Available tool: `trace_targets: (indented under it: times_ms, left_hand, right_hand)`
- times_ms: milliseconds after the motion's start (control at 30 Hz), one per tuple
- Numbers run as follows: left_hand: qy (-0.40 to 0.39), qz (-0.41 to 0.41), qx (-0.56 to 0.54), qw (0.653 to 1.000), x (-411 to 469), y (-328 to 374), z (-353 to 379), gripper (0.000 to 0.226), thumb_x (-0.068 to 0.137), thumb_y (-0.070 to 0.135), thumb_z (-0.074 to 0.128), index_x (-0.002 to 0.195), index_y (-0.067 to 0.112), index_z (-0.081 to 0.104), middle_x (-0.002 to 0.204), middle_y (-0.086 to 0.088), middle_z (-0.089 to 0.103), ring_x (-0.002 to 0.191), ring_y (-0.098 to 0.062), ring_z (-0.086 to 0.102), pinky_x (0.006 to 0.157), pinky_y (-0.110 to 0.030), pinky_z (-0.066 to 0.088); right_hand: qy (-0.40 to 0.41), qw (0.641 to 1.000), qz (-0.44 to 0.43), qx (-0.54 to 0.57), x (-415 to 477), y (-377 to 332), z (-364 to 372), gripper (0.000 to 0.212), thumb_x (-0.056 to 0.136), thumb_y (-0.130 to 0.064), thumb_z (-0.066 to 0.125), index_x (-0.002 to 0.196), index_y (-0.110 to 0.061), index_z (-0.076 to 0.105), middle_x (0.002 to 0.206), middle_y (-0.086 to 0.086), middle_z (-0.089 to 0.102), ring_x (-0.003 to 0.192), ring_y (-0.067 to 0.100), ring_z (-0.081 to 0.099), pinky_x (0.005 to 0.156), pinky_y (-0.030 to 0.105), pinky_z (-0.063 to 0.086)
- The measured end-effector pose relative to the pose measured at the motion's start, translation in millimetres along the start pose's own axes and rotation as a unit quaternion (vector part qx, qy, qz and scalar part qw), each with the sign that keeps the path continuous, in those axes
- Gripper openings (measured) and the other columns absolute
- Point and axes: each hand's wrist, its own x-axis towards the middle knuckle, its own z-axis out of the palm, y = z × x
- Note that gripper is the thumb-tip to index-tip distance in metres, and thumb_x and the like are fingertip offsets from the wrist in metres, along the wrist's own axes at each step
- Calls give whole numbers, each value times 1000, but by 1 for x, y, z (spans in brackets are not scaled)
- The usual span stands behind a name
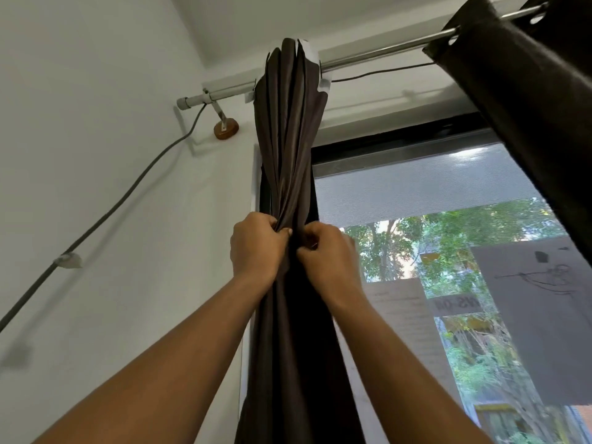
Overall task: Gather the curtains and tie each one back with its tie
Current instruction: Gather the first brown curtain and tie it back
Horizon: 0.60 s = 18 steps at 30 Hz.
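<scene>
Fingers [282, 232], both sets: curled tight, pinching the folds of our dark brown satin curtain [288, 139], which hangs bunched into one rope from the left end of the silver metal curtain rod [368, 57].
Our left hand [256, 245] and right hand [326, 254]: close together on the bundle, well below the rod; we judge this keeps the pleats from spreading.
Tie: none we can make out.
Second dark eyelet curtain [528, 91]: further right along the rod, hanging loose.
</scene>
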Motion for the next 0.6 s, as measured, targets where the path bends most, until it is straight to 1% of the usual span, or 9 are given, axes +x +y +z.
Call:
trace_targets:
  times_ms: [100,167,233,300,400,433,500,533,600]
  left_hand:
    - [1,-17,-27,999,1,-1,-3,31,84,23,69,67,-2,64,58,-13,59,53,-26,55,51,-31,43]
    - [-4,-31,-55,998,0,-2,-6,38,85,24,69,63,-5,61,55,-16,55,49,-23,46,52,-31,40]
    - [-16,-43,-99,994,-3,-3,-9,39,87,28,68,67,-6,66,60,-19,61,52,-23,51,57,-34,46]
    - [-36,-48,-138,989,-10,-2,-10,35,90,32,65,72,3,72,64,-13,67,58,-22,61,63,-34,50]
    - [-65,-42,-155,985,-20,0,-13,32,92,34,62,71,11,71,65,-4,68,63,-16,65,63,-27,49]
    - [-70,-40,-153,985,-22,0,-15,33,92,34,63,71,10,71,65,-6,68,62,-17,66,62,-27,49]
    - [-81,-46,-145,985,-25,1,-18,35,89,36,66,72,5,70,66,-10,68,63,-22,67,63,-30,53]
    - [-89,-51,-136,985,-26,1,-20,35,87,37,68,72,6,70,67,-10,69,63,-22,67,65,-30,54]
    - [-104,-56,-101,988,-33,-1,-22,31,85,36,71,70,10,68,67,-6,68,62,-19,66,67,-30,55]
  right_hand:
    - [-10,1000,-11,9,-17,-8,5,24,78,-4,54,91,-16,69,82,4,66,78,19,61,63,26,42]
    - [-1,1000,-10,19,-22,-9,6,25,80,-3,52,93,-16,70,81,4,65,75,17,59,61,25,41]
    - [8,1000,-13,25,-26,-10,8,27,83,-4,50,96,-16,70,81,4,63,73,16,58,57,22,39]
    - [14,1000,-20,14,-32,-11,10,27,86,-5,48,99,-16,70,83,2,58,71,12,53,55,18,34]
    - [28,999,-40,-9,-44,-11,14,25,91,-8,47,103,-17,67,80,-4,44,62,2,39,52,12,29]
    - [29,998,-46,-12,-49,-12,14,23,92,-9,47,102,-16,67,77,-7,40,60,1,37,52,11,32]
    - [30,998,-57,-3,-59,-13,17,20,94,-11,49,99,-14,68,73,-12,34,58,-1,38,60,3,35]
    - [29,998,-61,5,-64,-14,19,19,94,-12,50,99,-14,68,73,-14,34,59,-1,39,62,0,34]
    - [22,997,-61,29,-76,-12,22,19,93,-12,52,101,-16,69,76,-15,39,63,-3,43,62,-1,35]
